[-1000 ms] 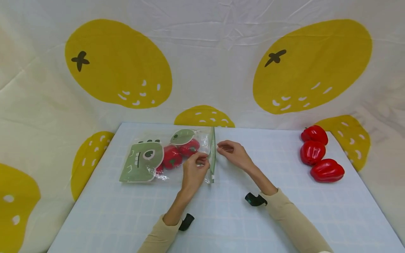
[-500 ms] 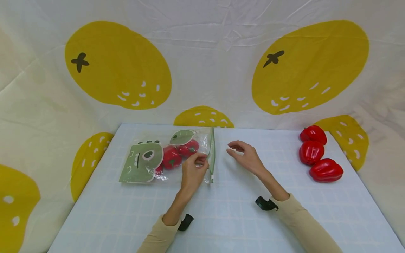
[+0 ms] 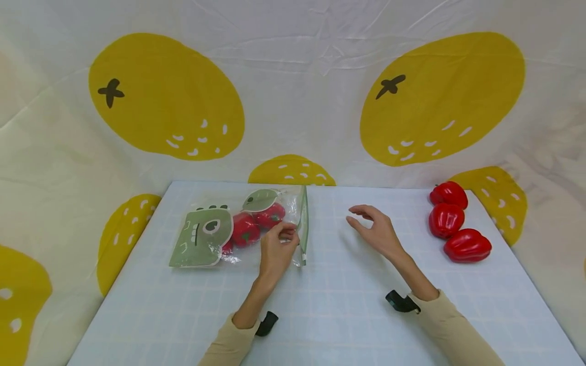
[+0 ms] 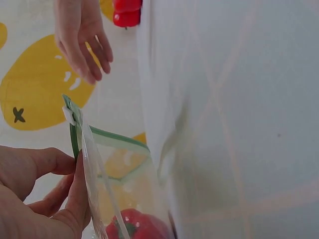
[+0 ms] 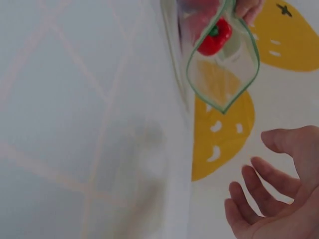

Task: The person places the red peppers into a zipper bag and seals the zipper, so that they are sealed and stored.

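A clear zip bag (image 3: 211, 254) with a green dinosaur print lies on the table, holding several red bell peppers (image 3: 245, 231). Its green-edged mouth (image 5: 192, 82) gapes in the right wrist view, a pepper (image 5: 222, 37) visible inside. My left hand (image 3: 274, 254) pinches the upper layer of the bag near the mouth; the left wrist view shows thumb and fingers (image 4: 62, 162) on the film beside a white slider (image 4: 69, 115). To the right of the bag, my right hand (image 3: 380, 231) hovers above the table with fingers spread and loosely bent, touching nothing.
Three loose red bell peppers (image 3: 446, 220) rest in a row near the table's right back edge. A pale checked cloth covers the table (image 3: 339, 315). Behind it hangs a white curtain (image 3: 302, 101) printed with yellow fruit. Black camera mounts (image 3: 402, 302) sit at both wrists.
My right hand has moved away from the bag's mouth to the right, its fingers spreading wider. The left hand keeps its pinch on the bag, which stays in place.
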`<state>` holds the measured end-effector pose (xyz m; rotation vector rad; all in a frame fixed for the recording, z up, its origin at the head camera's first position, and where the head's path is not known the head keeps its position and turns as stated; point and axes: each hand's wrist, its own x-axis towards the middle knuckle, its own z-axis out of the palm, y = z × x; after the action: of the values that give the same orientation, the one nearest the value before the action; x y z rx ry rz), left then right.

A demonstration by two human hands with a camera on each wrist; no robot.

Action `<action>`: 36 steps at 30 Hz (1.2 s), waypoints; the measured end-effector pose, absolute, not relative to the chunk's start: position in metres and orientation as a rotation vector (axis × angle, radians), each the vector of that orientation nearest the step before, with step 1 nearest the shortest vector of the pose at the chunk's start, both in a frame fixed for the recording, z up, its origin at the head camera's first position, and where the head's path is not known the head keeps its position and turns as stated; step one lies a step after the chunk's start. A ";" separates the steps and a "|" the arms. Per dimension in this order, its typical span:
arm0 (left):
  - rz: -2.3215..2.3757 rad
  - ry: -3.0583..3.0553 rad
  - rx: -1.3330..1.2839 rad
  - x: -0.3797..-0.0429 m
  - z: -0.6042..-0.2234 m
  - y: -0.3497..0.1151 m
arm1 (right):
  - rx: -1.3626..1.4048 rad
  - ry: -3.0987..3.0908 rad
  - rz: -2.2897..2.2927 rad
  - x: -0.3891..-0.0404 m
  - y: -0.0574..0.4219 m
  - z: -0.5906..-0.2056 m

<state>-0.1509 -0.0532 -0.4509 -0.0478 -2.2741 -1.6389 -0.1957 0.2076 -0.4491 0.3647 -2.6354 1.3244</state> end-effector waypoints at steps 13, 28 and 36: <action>-1.640 -2.297 -0.026 -0.150 -0.452 -0.054 | 0.227 -2.647 1.249 -0.182 0.237 -0.448; -1.648 -2.325 0.007 -0.150 -0.452 -0.055 | 0.060 -2.587 1.134 -0.167 0.278 -0.450; -1.648 -2.324 0.001 -0.151 -0.453 -0.054 | -0.046 -2.541 1.083 -0.159 0.299 -0.449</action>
<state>-0.1513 -0.0542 -0.4532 0.0011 -2.3245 -1.6478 -0.1589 0.2989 -0.4491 -0.0459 -2.5410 1.0828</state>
